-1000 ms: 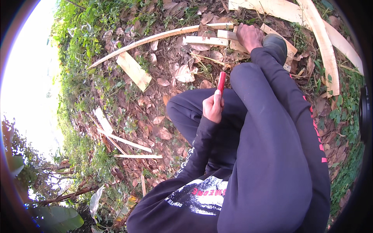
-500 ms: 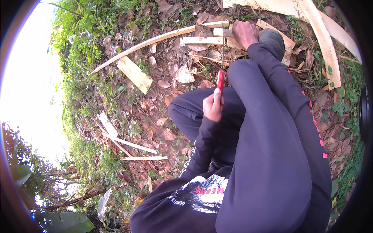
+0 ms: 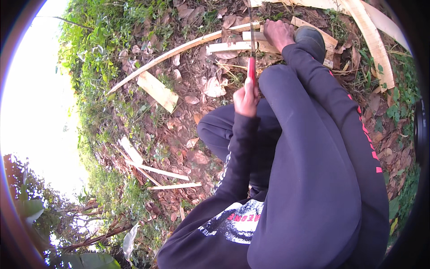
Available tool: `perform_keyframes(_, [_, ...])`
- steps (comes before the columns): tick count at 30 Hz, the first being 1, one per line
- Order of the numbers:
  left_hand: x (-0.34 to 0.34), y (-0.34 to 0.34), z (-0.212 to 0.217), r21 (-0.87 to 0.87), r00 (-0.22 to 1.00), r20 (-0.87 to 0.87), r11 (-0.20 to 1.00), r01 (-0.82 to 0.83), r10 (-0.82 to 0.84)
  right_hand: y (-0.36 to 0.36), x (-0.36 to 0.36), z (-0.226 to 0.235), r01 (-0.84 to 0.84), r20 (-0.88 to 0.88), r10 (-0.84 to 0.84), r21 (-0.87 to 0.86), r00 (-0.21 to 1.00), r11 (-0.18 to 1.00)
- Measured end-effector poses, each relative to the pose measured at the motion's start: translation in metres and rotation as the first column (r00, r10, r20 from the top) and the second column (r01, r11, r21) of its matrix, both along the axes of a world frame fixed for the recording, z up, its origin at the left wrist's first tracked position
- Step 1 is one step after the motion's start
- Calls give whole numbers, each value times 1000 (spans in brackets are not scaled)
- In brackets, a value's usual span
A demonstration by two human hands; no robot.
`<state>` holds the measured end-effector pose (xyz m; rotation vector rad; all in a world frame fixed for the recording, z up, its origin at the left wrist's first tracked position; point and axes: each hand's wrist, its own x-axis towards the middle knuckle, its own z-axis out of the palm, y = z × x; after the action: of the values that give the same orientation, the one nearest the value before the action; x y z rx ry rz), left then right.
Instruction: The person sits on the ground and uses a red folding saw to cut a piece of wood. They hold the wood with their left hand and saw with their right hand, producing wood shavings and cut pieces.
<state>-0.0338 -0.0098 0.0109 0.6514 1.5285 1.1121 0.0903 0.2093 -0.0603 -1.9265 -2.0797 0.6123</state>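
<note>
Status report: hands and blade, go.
Left hand shut on red-handled knife, blade pointing up toward wood strips. Right hand pressing on strips beside shoe. Nothing in the way.

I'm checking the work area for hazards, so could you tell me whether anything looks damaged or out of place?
Split wood offcuts lie scattered over the leaf litter: a flat board and thin slats at odd angles. The left hand holds a red-handled blade close beside the raised knee. The right hand presses a wood strip.
</note>
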Motion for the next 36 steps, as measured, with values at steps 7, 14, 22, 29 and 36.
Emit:
perform_keyframes(7, [14, -38, 7, 6, 997, -68, 1000, -22, 22, 6, 1, -5, 1, 8, -1, 35, 1000, 999])
perform_keyframes(14, [25, -67, -12, -62, 943, -295, 988, 140, -153, 14, -1, -35, 15, 32, -20, 169, 999, 985])
perform_keyframes(22, [-36, -73, 24, -1, 980, 102, 985, 174, -173, 16, 3, -31, -37, 15, 36, 67, 999, 997])
perform_keyframes(29, [-16, -92, 20, 62, 943, -294, 982, 180, -154, 4, -1, 8, -38, 98, 53, -148, 994, 988])
perform_keyframes(36, [-12, 18, -9, 175, 997, -44, 982, 68, -61, 7, -3, -4, -21, 74, 25, -51, 997, 998])
